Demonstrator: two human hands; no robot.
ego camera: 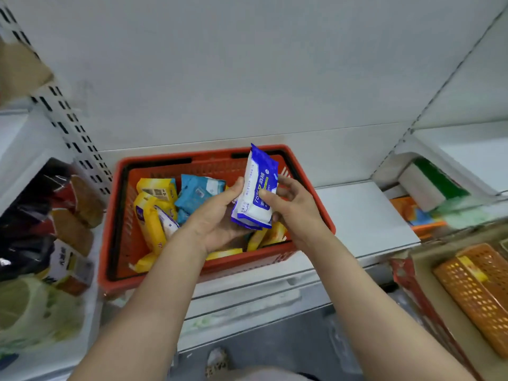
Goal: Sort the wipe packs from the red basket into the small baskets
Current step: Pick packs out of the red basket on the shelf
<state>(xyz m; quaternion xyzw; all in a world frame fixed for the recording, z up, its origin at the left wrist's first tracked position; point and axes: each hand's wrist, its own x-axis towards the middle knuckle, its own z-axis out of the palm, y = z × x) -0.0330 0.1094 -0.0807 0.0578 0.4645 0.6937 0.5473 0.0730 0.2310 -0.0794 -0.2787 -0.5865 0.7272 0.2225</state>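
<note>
A red basket [308,171] sits on a white shelf, holding several yellow wipe packs [149,215] and a light blue pack [196,192]. Above its right half I hold a blue and white wipe pack [257,193] upright between both hands. My left hand [217,215] cups it from the left and below. My right hand [291,204] grips its right side, thumb on the front. An orange perforated small basket [478,292] stands at the lower right with a yellow pack [471,268] in it. Another small orange basket [426,228] shows at the right, on the neighbouring shelf.
White shelf board [365,215] extends right of the red basket. Bagged goods and boxes [63,221] crowd the left shelf behind a slotted upright [71,125]. A green and white box [431,182] lies on the right shelf. A red frame edge [420,303] runs beside the orange basket.
</note>
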